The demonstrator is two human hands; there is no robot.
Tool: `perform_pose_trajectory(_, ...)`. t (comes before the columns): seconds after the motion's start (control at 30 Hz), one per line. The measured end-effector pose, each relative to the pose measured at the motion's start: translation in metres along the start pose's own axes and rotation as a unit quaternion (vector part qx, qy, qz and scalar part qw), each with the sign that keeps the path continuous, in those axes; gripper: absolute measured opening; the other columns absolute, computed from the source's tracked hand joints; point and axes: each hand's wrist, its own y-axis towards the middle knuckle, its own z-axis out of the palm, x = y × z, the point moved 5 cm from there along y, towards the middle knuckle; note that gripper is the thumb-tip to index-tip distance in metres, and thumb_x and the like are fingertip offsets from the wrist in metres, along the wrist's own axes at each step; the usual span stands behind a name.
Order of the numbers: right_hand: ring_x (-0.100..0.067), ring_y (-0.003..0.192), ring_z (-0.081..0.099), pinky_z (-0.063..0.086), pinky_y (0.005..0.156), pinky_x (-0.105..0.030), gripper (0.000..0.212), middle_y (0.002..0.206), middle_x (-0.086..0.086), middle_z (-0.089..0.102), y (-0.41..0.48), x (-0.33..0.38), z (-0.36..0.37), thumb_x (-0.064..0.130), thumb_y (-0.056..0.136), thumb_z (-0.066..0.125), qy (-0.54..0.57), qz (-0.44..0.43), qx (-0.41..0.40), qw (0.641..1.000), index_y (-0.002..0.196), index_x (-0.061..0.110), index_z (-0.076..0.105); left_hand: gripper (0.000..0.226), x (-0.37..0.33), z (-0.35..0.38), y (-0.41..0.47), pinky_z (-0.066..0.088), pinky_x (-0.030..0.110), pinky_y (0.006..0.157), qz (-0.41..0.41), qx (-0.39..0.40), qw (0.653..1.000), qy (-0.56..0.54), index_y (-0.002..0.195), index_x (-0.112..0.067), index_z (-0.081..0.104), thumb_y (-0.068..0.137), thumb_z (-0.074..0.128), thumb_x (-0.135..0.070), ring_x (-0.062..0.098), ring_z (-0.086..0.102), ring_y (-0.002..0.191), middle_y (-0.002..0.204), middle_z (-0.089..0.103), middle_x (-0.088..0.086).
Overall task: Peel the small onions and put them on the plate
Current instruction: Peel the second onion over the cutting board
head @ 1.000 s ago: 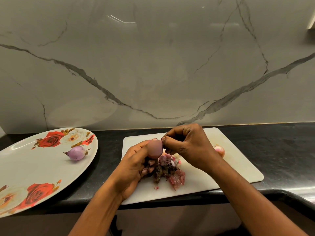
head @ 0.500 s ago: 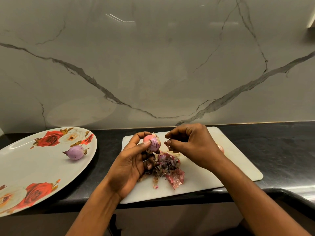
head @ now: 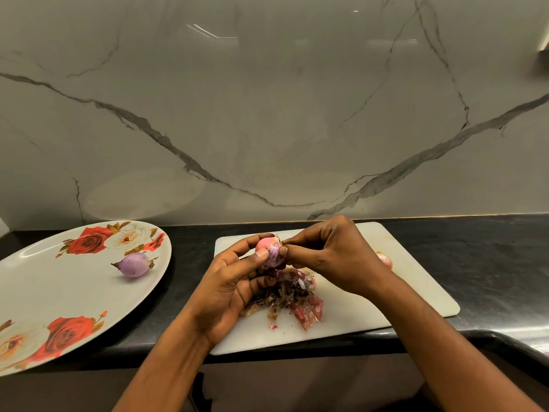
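Head view: left hand (head: 230, 288) palm-up, thumb and fingers clamped on small onion (head: 269, 251) above cutting board (head: 401, 281) — right hand (head: 332, 252) arched over, pinching its skin (peeled onion (head: 135, 264) on plate (head: 44, 295)).

A plate (head: 44, 292) bearing an onion (head: 135, 264) is set on the worktop (head: 490, 263), left of a cutting board (head: 401, 281) heaped with peels (head: 285, 301).

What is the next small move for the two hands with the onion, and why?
Probably the right hand should pull the skin it pinches away from the onion and drop it on the peel pile. The left hand grips the onion above the cutting board, and pink skin covers its upper part, so it is not ready for the plate.
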Motion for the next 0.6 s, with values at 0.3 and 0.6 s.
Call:
perform_pose_trajectory(0.3, -0.010, 0.083, 0.077, 0.065, 0.079, -0.030, 0.013, 0.088, 0.006, 0.081, 0.0002, -0.0049, -0.0039, 0.013, 0.090, 0.081, -0.006, -0.009, -0.019, 1.000, 0.102, 0.016, 0.084, 0.044, 0.0021, -0.0026, 0.0020, 0.061, 0.045, 0.099, -0.011, 0.011, 1.000, -0.007, 0.131, -0.013, 0.072, 0.087, 0.074, -0.018, 0.040, 0.067, 0.124, 0.131, 0.071, 0.023)
perform_pose_trajectory(0.6, -0.020, 0.078, 0.077, 0.066, 0.076, -0.040, 0.013, 0.085, 0.002, 0.081, 0.0020, -0.0076, -0.0040, 0.023, 0.093, 0.078, 0.042, 0.013, -0.026, 0.999, 0.101, 0.016, 0.084, 0.055, 0.0029, -0.0012, 0.0038, 0.061, 0.047, 0.098, -0.005, 0.022, 1.000, -0.016, 0.138, -0.013, 0.065, 0.084, 0.073, -0.008, 0.042, 0.069, 0.122, 0.133, 0.070, 0.023)
